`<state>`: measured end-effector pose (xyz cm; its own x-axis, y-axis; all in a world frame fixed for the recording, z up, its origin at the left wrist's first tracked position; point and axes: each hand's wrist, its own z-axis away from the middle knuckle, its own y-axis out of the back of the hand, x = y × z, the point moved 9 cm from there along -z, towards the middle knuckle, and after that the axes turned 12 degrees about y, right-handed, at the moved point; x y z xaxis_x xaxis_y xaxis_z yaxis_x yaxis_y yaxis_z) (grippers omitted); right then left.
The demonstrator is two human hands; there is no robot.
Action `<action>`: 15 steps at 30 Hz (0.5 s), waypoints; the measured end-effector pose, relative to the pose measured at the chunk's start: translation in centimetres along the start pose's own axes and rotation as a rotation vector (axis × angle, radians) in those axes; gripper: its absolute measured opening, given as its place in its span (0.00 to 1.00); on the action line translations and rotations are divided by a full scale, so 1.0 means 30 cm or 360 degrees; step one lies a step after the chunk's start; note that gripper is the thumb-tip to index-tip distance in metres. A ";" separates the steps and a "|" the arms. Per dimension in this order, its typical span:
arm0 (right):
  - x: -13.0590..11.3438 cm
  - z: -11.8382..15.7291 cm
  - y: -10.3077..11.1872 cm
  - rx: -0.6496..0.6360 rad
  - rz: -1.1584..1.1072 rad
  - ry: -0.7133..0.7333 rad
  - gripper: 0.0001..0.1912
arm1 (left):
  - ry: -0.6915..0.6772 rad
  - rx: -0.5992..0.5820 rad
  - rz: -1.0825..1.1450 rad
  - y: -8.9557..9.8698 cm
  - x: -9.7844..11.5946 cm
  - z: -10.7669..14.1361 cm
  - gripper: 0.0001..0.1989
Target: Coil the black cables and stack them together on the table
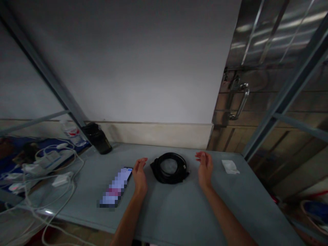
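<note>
A coiled black cable (158,173) lies on the grey table (174,212) between my two hands, touched by neither. To its left, my left hand (139,173) hovers with curved, loosely parted fingers and nothing in them. On the other side, my right hand (205,167) is held the same way, palm turned inward, fingers bent and holding nothing. A phone (116,188) with a lit, pixelated screen lies just left of my left hand. Right of my right hand is a small white packet or tissue (230,166).
A black bottle (100,139) stands at the back left, near a clear plastic bottle (74,133). White cables and a power strip (48,160) crowd the left side. Metal posts (284,89) frame the table; a wall rises behind, with a door handle (241,102) at right.
</note>
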<state>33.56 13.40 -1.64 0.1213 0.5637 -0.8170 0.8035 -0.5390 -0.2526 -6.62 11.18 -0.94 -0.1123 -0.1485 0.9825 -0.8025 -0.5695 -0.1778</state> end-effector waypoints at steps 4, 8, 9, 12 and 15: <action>-0.005 0.004 -0.007 -0.0010 -0.0009 0.0000 0.30 | 0.0028 -0.0008 -0.0006 -0.003 0.000 0.006 0.13; -0.011 0.007 -0.010 -0.0009 -0.0015 -0.0007 0.29 | 0.0061 0.0005 0.0016 -0.002 -0.003 0.007 0.15; -0.013 0.008 -0.011 -0.0014 -0.0016 -0.0008 0.29 | 0.0068 0.0008 0.0018 -0.003 -0.004 0.008 0.15; -0.017 0.008 -0.012 -0.0023 -0.0011 -0.0009 0.29 | 0.0085 0.0013 0.0020 -0.005 -0.003 0.011 0.17; -0.019 0.007 -0.011 -0.0018 0.0007 -0.0009 0.29 | 0.0097 0.0004 0.0012 -0.009 0.003 0.015 0.16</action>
<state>33.11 13.12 -1.22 0.1217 0.5579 -0.8209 0.8097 -0.5342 -0.2430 -6.14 10.96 -0.84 -0.1540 -0.1032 0.9827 -0.7999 -0.5709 -0.1853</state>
